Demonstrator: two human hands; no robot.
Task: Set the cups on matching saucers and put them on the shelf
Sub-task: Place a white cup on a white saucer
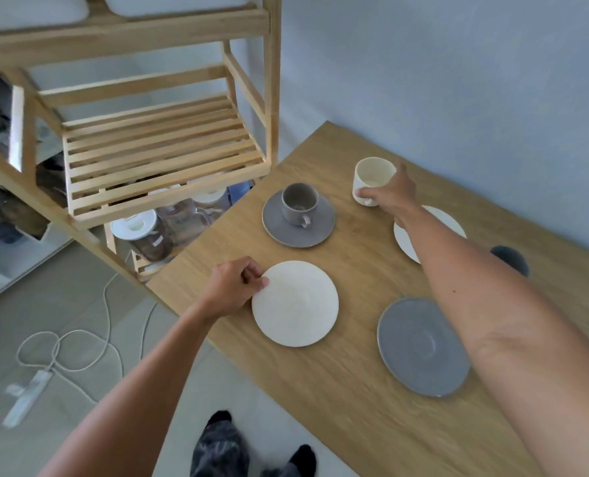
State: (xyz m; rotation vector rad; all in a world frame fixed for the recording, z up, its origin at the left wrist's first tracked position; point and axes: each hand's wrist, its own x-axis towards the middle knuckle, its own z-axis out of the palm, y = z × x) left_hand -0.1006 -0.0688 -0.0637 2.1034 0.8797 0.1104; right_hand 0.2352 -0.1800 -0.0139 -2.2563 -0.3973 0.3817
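On the wooden table (337,390) a grey cup (299,203) stands on a grey saucer (279,232). My right hand (391,192) grips a cream cup (372,179) at the far side, by its handle and wall. My left hand (234,284) pinches the left rim of a cream saucer (296,304) lying flat near the table's front-left edge. A second cream saucer (447,222) lies partly hidden under my right forearm. An empty grey saucer (420,346) sits nearer me. A dark grey cup (509,259) peeks out behind my right arm. The slatted wooden shelf (162,149) stands to the left.
Glass jars with white lids (141,232) stand on the shelf's lower level. A white power strip and cables (45,366) lie on the floor at left. A grey wall runs behind the table. My feet in dark socks (224,445) are below.
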